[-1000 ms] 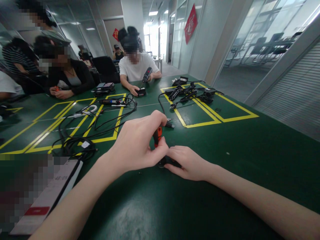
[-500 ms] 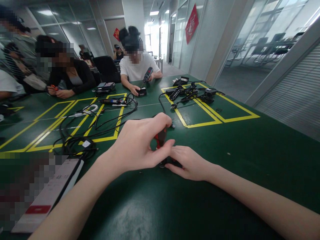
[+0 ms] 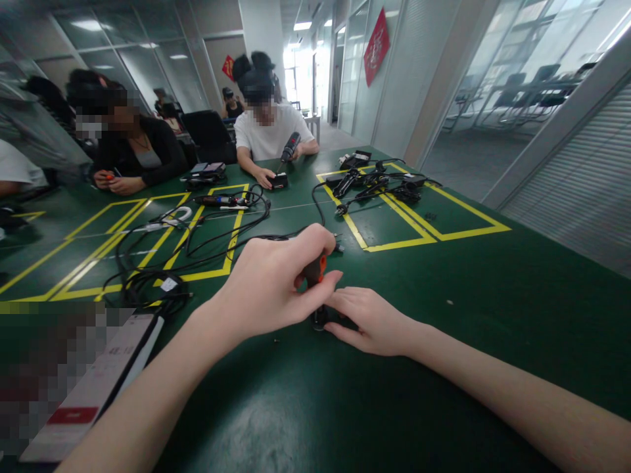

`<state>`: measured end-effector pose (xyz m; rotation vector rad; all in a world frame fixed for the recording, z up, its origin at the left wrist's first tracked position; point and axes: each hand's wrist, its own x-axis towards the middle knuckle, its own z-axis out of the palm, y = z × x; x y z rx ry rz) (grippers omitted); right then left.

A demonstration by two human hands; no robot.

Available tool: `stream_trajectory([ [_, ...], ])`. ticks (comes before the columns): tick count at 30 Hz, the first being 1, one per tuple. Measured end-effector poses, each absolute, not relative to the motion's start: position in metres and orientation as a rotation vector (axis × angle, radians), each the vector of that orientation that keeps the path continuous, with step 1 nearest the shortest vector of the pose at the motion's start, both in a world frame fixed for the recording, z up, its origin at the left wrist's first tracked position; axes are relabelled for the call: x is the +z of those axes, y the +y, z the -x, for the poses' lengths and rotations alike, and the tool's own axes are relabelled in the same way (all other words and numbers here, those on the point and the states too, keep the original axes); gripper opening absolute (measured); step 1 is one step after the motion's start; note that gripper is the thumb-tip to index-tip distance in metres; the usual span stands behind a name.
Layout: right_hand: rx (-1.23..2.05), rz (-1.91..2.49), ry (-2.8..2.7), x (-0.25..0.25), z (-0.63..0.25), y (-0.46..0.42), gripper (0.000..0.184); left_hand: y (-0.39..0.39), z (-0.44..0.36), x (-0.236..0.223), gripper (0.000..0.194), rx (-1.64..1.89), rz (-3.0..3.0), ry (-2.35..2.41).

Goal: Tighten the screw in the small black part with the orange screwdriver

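My left hand (image 3: 276, 279) is closed around the black and orange-red handle of a screwdriver (image 3: 315, 270), held upright. Its shaft is mostly hidden behind my thumb and fingers. Directly below, a small black object (image 3: 319, 320) lies on the green table (image 3: 444, 394). My right hand (image 3: 369, 318) presses it from the right, thumb at the near side and fingers on top, so most of its shape is covered. A tiny screw-like piece (image 3: 276, 341) lies to the left of it.
Black cables (image 3: 172, 289) coil at left; more black cords and adapters (image 3: 374, 184) lie inside yellow tape frames. A booklet-like item (image 3: 98, 394) is at lower left. Across the table, a person in a white shirt (image 3: 273, 135) holds a power drill (image 3: 290, 146); another person sits left.
The screwdriver handle has turned in my left hand, so its orange-red part now faces right. My right hand and the black object stay in place.
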<state>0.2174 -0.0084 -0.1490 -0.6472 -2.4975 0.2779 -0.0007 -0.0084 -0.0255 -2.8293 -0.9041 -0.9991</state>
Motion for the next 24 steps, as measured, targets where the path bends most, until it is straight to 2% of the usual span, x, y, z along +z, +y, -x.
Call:
stream_trajectory([
  [7,0.287,0.664,-2.497,-0.151,-0.2169,-0.0081,0.04,-0.0111,0.0014,-0.0227,0.029,-0.957,2.914,-0.88],
  [17,0.234,0.638,-2.478,-0.152,-0.2171,-0.0082,0.032,-0.0123,0.0058,-0.0187,0.021,-0.957,2.967,-0.887],
  [24,0.257,0.655,-2.495,-0.1495,-0.2169,-0.0083,0.04,-0.0117,0.0069,-0.016,0.044,-0.954,3.088,-0.838],
])
